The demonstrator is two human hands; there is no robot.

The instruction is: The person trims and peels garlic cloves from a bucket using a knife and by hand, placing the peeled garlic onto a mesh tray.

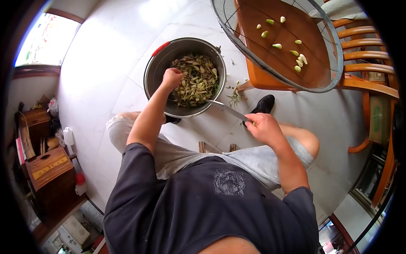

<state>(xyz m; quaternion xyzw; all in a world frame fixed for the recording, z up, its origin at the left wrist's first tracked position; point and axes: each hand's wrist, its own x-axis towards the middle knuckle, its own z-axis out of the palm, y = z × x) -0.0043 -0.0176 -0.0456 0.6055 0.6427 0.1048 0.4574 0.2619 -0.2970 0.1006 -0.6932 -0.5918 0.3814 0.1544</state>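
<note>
A metal bucket (149, 70) with a red handle grip stands on the floor in front of me. Inside lies a heap of small pale bulbs (196, 82) with greenish stems, like little onions or garlic. My left hand (172, 77) is over the bucket's left side, fingers curled at the heap; whatever is between them is hidden. In my right hand (265, 128) is a knife (231, 111), its blade pointing left towards the bucket's lower rim. Several trimmed bulbs (277, 46) are spread on a round mesh sieve (272, 70) at upper right.
The sieve rests on a wooden chair (253, 76) with a slatted back. Green trimmings (235, 97) lie on the tiled floor (114, 51) between bucket and chair. My black shoe (265, 104) is just below them. A wooden cabinet (48, 167) stands at the left.
</note>
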